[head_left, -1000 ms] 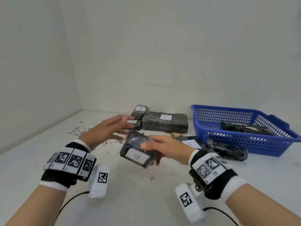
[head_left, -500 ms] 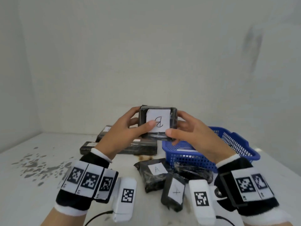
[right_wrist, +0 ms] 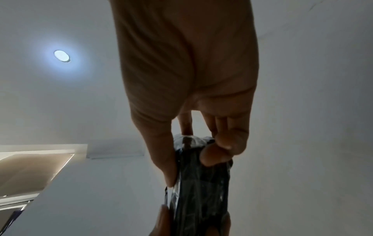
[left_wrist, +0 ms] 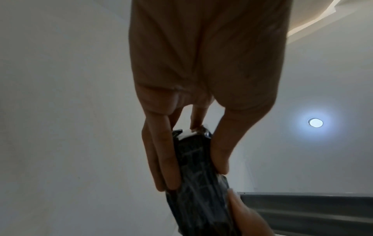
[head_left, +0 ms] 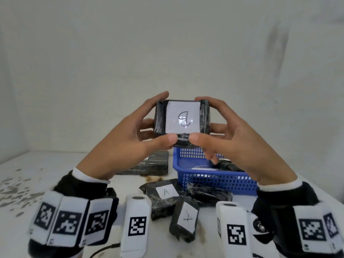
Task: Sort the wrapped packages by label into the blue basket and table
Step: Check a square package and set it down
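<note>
A black wrapped package point(head_left: 182, 122) with a white label facing me is held up in the air above the table. My left hand point(head_left: 141, 135) grips its left side and my right hand point(head_left: 219, 135) grips its right side, thumbs on the lower edge. A glare hides part of the letter on the label. Both wrist views show the same package point(left_wrist: 198, 183) point(right_wrist: 201, 180) edge-on between thumb and fingers. The blue basket point(head_left: 214, 180) sits below, right of centre, with a dark package point(head_left: 228, 166) inside.
Two black packages labelled A point(head_left: 163, 197) point(head_left: 185, 219) and a third black package point(head_left: 210, 194) lie in front of the basket. Long wrapped packages point(head_left: 150, 165) lie behind, left of the basket. The white table point(head_left: 22, 192) has dark flecks at the left; walls close behind.
Both hands lifted the package from low over the table to eye level and turned its label toward me. The thumbs slid down off the label to the lower edge.
</note>
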A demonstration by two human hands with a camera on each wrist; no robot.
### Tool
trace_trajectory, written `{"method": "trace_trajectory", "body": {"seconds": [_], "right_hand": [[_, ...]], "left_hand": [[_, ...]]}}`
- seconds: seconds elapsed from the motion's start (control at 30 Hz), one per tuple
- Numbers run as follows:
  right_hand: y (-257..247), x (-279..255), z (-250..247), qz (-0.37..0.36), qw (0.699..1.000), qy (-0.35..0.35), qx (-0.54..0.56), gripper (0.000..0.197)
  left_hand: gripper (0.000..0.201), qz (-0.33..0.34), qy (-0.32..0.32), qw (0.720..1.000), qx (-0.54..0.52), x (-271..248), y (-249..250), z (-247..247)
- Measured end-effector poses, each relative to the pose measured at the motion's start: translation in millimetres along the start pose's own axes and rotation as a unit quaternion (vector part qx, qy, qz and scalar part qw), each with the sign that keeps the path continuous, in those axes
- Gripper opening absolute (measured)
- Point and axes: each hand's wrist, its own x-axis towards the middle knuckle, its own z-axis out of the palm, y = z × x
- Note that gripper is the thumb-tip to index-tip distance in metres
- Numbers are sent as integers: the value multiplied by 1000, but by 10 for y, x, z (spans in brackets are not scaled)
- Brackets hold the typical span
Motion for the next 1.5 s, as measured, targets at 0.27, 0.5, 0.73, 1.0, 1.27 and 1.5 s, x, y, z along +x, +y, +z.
{"method": "trace_trajectory", "body": {"seconds": [0.27,0.5,0.73,1.0,1.27,1.5], "right_hand": [[-38,-11,18,-8,1000,22,-13,66],[-78,-24,37,6,999,26,-24,44],[-104,-31,53,1,998,37,-48,27],[-142,-41,116,-3,997,48,-60,27],[-71,-8,113,-20,996,54,-63,60],[-48,14,83,10,998,54,-24,44]], "left_hand": [[56,0,23,1000,-19,13,10,78],[45,-10,28,999,-30,-12,41,88],[40,-9,59,998,-33,-5,77,150],[53,-35,88,995,17,6,42,164],[30,-77,20,996,-40,-10,86,134],[43,-27,8,997,-67,16,33,77]]}}
